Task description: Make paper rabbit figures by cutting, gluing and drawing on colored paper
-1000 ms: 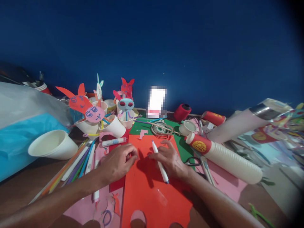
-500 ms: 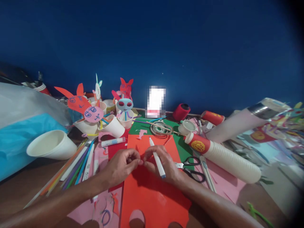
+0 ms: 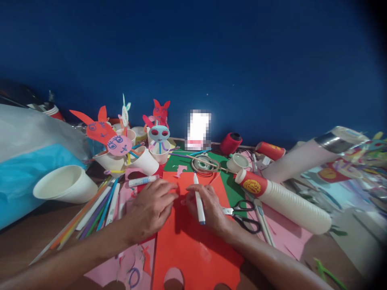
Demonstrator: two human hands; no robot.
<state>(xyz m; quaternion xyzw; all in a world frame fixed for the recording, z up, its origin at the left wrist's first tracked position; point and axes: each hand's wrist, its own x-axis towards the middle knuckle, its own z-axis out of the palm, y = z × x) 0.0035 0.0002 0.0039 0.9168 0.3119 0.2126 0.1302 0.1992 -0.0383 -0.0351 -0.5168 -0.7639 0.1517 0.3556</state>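
Observation:
My right hand [image 3: 207, 207] is closed around a white marker [image 3: 198, 207] with a blue end, which slants between its fingers. A small pink paper piece [image 3: 183, 202] shows at the right fingertips. Facing it, my left hand [image 3: 154, 207] is palm down with loosely bent, parted fingers, and I see nothing in it. Both hands are over an orange-red sheet [image 3: 193, 249]. Black-handled scissors [image 3: 243, 217] lie just right of my right hand. Beyond my left hand lies a capped white marker [image 3: 143, 180].
Paper animal figures [image 3: 120, 145] stand in white cups at the back left. A white cup [image 3: 66, 185] lies at left by several coloured sticks [image 3: 99, 213]. On the right lie a stack of paper cups [image 3: 290, 205] and a box cutter [image 3: 264, 223]. A coiled cord [image 3: 205, 163] rests on green paper.
My left hand has moved slightly left, turned palm down and come away from the pink piece. The marker in my right hand stands more upright.

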